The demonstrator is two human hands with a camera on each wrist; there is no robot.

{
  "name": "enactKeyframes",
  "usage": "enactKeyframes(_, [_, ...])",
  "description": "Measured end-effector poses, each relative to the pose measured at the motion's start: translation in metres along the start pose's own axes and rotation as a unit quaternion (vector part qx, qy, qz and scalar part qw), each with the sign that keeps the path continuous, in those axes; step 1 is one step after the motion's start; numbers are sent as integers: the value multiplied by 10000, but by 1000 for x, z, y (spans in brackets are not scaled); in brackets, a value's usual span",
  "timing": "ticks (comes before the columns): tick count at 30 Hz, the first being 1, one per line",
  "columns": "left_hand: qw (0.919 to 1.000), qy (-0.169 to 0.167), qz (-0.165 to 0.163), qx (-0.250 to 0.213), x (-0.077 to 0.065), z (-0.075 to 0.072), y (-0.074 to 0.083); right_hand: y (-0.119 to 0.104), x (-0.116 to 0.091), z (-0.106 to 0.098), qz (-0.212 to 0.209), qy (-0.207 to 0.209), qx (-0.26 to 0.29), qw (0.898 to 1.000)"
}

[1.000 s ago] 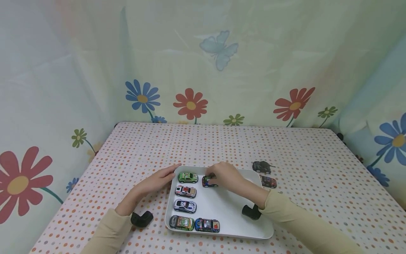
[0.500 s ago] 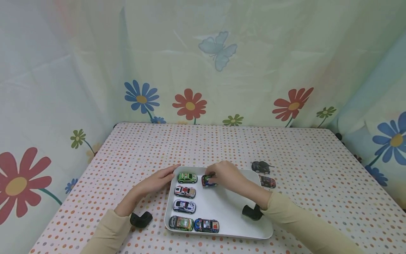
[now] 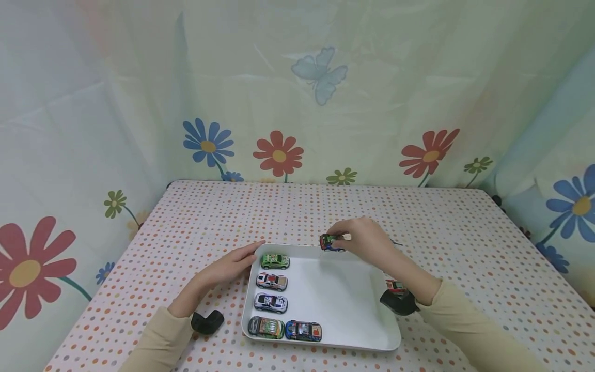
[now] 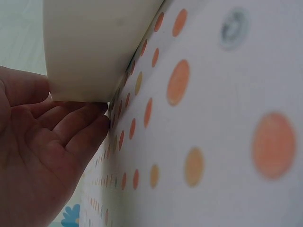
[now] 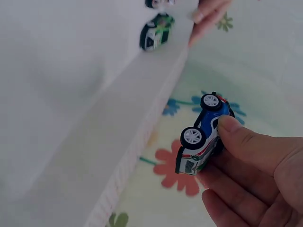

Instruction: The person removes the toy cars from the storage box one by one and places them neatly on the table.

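Observation:
My right hand (image 3: pixel 367 238) pinches a small toy car (image 3: pixel 331 242) between thumb and fingertips, above the tray's back rim. In the right wrist view this toy car (image 5: pixel 204 135) has blue and white sides, a dark base and white-hubbed wheels. My left hand (image 3: pixel 231 267) holds the back left corner of the white tray (image 3: pixel 344 343). In the left wrist view the thumb is at the rim and the fingers (image 4: pixel 83 120) reach round the corner. Inside the tray, a green car (image 3: pixel 275 261), a red and white car (image 3: pixel 271 281) and a white car (image 3: pixel 271 303) line the left side.
A green and orange car (image 3: pixel 266 327) and a blue car (image 3: pixel 303 330) stand end to end along the tray's front wall. Beyond the right wall a red car (image 3: pixel 395 286) shows partly behind my right wrist. Dotted cloth (image 3: pixel 223 217) covers the table.
My right hand has lifted the toy car from the tray floor and moved it back and to the right. The left hand and the other cars in the tray stay put.

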State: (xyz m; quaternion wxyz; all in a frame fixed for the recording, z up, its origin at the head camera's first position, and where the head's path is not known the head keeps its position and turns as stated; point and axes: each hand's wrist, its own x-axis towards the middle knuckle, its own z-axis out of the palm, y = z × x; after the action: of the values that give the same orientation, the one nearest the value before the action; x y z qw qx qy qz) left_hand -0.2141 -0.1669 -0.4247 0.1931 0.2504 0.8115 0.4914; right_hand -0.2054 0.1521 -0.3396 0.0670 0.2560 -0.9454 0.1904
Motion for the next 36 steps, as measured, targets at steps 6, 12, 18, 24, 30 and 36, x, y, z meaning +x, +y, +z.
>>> enactKeyframes(6, [10000, -8, 5, -23, -1, 0, 0, 23, -15, -19, 423, 202, 49, 9989])
enactKeyframes(12, [10000, -8, -22, -16, -2, 0, -1, 50, -37, -34, 957, 97, 104, 9953])
enactKeyframes(18, [10000, -30, -13, -44, 0, -1, 0, 89, -59, -38, 1453, 148, 84, 9892])
enactKeyframes(24, [9999, -39, 58, -76, 0, 0, -1, 194, -74, 1, 1673, 517, -400, 9837])
enactKeyframes(30, [10000, -23, 51, -50, -2, 0, -1, 245, -88, 22, 1706, 746, -446, 9815])
enactKeyframes(36, [10000, -20, 11, -20, 0, -1, -1, 238, -96, 18, 1757, 711, -459, 9808])
